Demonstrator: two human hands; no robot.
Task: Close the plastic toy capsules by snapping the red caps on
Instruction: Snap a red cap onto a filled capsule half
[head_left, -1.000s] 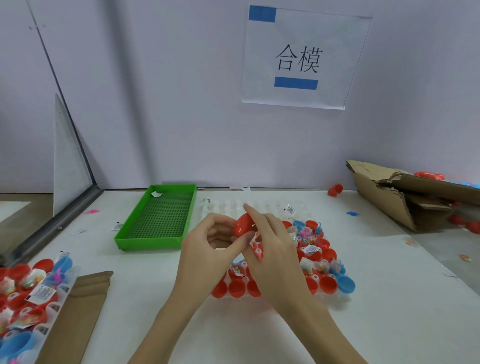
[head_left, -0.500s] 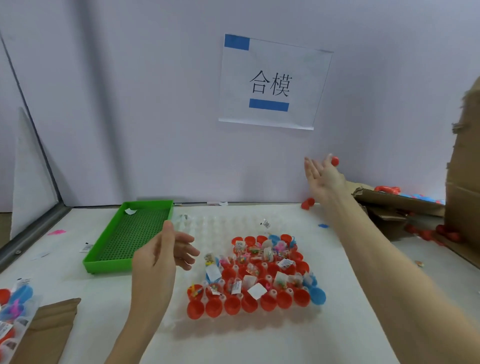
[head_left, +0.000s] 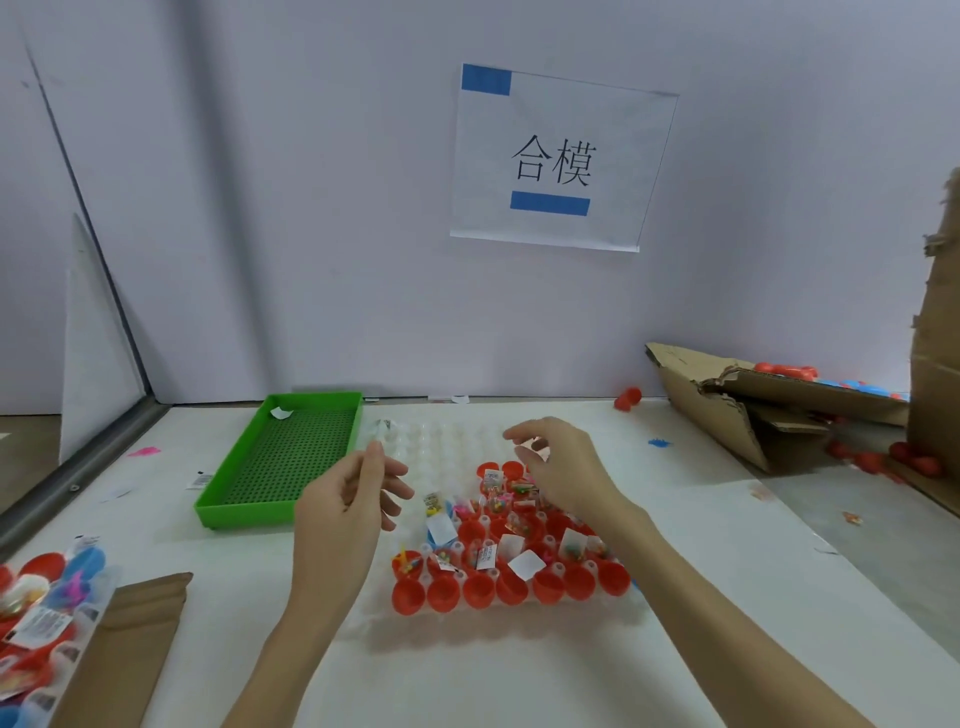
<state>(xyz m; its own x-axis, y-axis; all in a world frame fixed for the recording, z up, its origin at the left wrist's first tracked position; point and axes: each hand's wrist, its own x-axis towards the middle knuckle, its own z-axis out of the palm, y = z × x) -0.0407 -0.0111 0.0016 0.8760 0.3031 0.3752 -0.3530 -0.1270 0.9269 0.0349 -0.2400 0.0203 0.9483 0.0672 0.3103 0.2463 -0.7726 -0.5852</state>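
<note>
A clear plastic tray (head_left: 441, 441) lies on the white table, its near half filled with open red capsule halves (head_left: 509, 587) holding small toys and paper slips. My right hand (head_left: 566, 467) hovers over the back rows of the red capsules, fingers loosely curved downward, with nothing plainly held. At the tray's left edge my left hand (head_left: 353, 504) floats palm inward, fingers relaxed and empty. A closed red capsule (head_left: 627, 399) lies by the wall at the back right.
A green tray (head_left: 291, 457) sits left of the clear tray. A torn cardboard box (head_left: 727, 410) with red and blue capsules stands at the right. Another filled capsule tray (head_left: 41, 597) and a cardboard piece (head_left: 130, 649) lie at the bottom left.
Both hands held a red capsule together, then the right hand swung out toward the cardboard box and let it go. The right hand has now come back over the tray, empty.
</note>
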